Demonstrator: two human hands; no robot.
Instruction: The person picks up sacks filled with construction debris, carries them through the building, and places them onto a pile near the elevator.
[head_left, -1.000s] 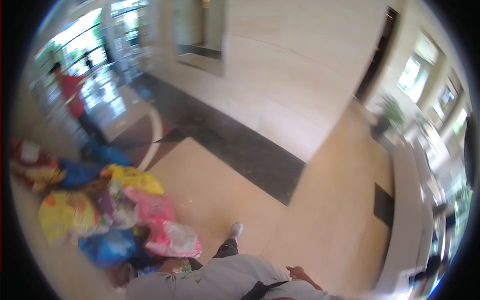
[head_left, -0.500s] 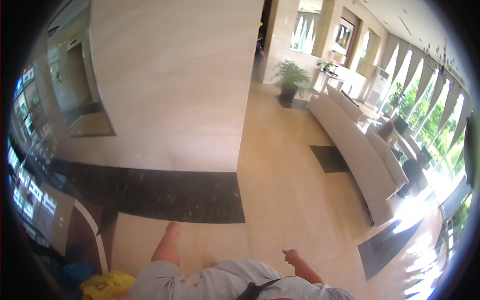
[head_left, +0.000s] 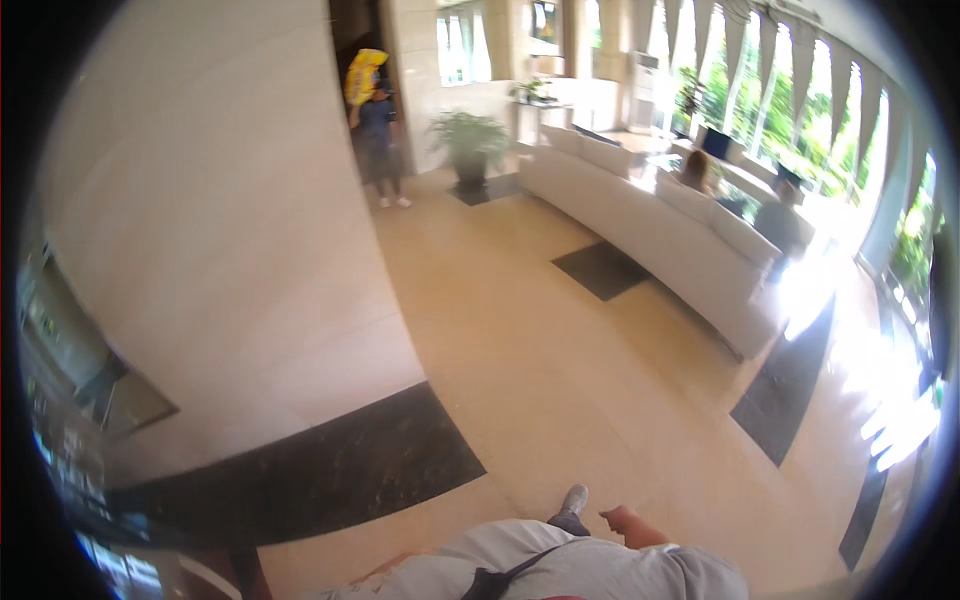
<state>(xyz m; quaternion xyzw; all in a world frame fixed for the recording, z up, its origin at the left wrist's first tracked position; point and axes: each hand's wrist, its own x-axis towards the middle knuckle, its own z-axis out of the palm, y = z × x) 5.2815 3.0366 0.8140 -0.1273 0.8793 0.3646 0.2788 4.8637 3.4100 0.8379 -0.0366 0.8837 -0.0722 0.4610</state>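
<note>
Nearby, right hand; beyond, illegible yellow bag

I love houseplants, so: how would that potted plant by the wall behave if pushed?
The potted plant might tip if pushed high, as its foliage spreads wider than the dark pot. Its fronds would probably bend, since they look thin and arching. Its weight is hard to judge: the pot's filling is hidden.

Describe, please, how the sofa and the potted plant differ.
The sofa is long and pale; the potted plant is narrower and green, in a dark pot. The sofa's back is smooth; the potted plant's leaves spread loosely. Both stand on the floor.
</note>
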